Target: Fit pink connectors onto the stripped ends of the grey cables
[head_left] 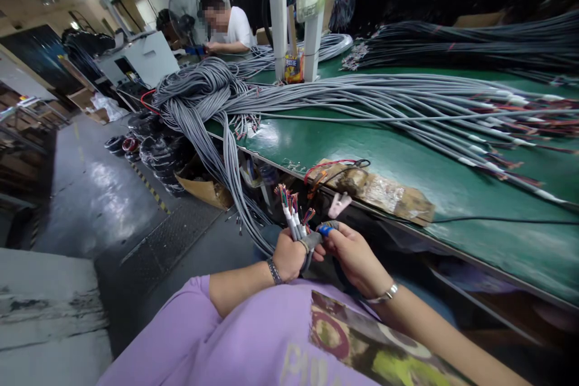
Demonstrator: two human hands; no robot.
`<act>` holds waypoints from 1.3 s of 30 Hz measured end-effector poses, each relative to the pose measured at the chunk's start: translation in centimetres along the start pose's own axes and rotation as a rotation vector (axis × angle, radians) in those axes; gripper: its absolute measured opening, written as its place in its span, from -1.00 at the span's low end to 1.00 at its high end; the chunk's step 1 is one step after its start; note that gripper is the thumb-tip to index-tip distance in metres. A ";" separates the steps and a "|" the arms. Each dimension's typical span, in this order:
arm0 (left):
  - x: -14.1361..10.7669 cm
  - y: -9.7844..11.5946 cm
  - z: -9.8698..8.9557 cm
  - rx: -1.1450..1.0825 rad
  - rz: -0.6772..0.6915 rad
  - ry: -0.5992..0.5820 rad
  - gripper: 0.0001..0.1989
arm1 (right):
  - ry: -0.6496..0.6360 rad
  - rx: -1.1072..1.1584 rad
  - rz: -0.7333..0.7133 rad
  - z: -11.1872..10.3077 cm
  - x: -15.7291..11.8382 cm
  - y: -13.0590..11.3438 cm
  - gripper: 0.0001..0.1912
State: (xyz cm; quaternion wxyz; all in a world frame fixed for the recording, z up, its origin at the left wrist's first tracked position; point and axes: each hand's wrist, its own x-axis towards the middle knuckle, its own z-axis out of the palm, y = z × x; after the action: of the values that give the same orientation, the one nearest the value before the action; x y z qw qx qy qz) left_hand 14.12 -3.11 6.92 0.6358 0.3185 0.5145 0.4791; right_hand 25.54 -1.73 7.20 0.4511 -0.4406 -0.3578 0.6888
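Close to my body, below the table's front edge, my left hand [290, 255] is wrapped round several grey cables [294, 224]. Their ends point up, with white bands and stripped, multicoloured wires [289, 196]. Beside it on the right, my right hand [355, 251] is closed, with thumb and fingers pinched near a blue piece [324, 230], which seems to sit on a fingertip. Grey material [312, 240] stretches between the two hands; whether it is cable or a finger cover is hard to tell. A pale pink clip [339, 204] is just above my right hand.
The green table [353, 139] bears long grey cable bundles [325, 93] that hang over its left edge. A taped cardboard piece [393, 196] lies at the front edge. Behind stand a white post [277, 18] and a seated person [235, 30]. A cardboard box [203, 184] is on the floor.
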 end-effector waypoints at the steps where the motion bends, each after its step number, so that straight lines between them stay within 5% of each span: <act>1: -0.1 0.0 0.0 0.020 -0.008 -0.022 -0.55 | 0.017 0.037 0.020 0.0 0.1 0.2 -0.69; 5: -0.7 -0.1 -0.1 0.167 -0.063 -0.158 -0.54 | 0.137 0.136 0.066 -0.5 1.1 0.6 -0.75; 8: -0.6 -0.2 -0.2 0.147 -0.058 -0.145 -0.55 | 0.197 0.176 0.075 -1.4 1.8 0.6 -0.76; 13: 0.1 -0.4 -0.5 0.023 -0.003 -0.038 -0.56 | -0.025 0.199 0.175 -2.2 0.8 0.5 -0.64; 17: 0.0 -0.1 -0.3 0.050 -0.010 -0.052 -0.59 | -0.192 0.111 0.105 -1.6 -0.2 -0.1 -0.61; 23: -0.2 -0.2 -0.4 0.060 -0.001 -0.046 -0.58 | -0.166 0.006 0.032 -0.7 -0.4 -0.5 -0.69; 31: -0.1 -0.1 -0.4 -0.001 0.003 0.033 -0.55 | 0.066 0.085 0.009 -1.1 -0.4 -0.4 -0.65; 39: -0.2 0.3 -0.4 -0.004 -0.003 0.026 -0.57 | -0.093 0.004 0.039 -1.7 -0.4 -0.2 -0.65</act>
State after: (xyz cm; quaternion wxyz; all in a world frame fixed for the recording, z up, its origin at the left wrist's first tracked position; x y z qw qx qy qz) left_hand 13.62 -3.25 7.16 0.6306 0.3101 0.5223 0.4831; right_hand 27.27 -1.84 6.91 0.4214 -0.4138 -0.3685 0.7179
